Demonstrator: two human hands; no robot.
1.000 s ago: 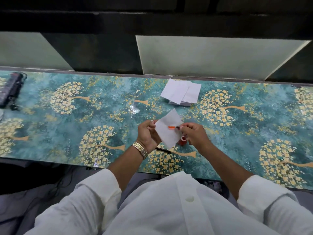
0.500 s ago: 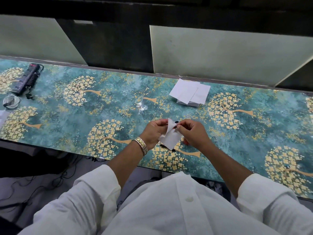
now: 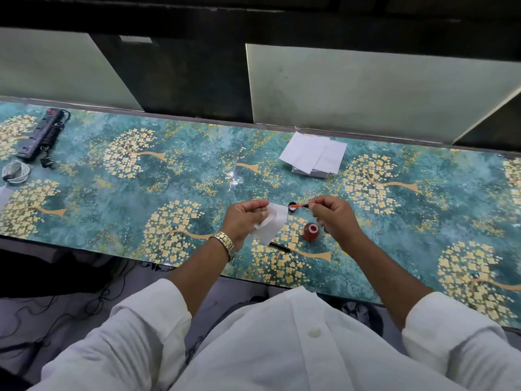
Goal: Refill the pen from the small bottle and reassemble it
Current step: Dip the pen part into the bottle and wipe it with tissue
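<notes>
My left hand [image 3: 244, 219] pinches a white tissue [image 3: 271, 224] that hangs down from its fingers. To its right, my right hand [image 3: 335, 218] holds a thin orange refill tube [image 3: 301, 206] level, its tip pointing left toward the tissue but apart from it. A small round black cap [image 3: 292, 208] lies on the table under the tube's tip. The small open bottle [image 3: 311, 231] of red-orange ink stands between my hands, close to my right hand. A black pen part [image 3: 280, 246] lies on the table below the tissue, partly hidden by it.
A stack of white paper squares [image 3: 313, 155] lies behind my hands near the far edge. A black power strip [image 3: 39, 136] and a coiled white cable [image 3: 15, 171] sit at the far left. The teal patterned table [image 3: 141, 193] has its near edge just below my wrists.
My hands have parted: the tissue left the tube's tip and hangs in my left hand, while my right hand drew the tube rightward. The bottle and cap are uncovered now.
</notes>
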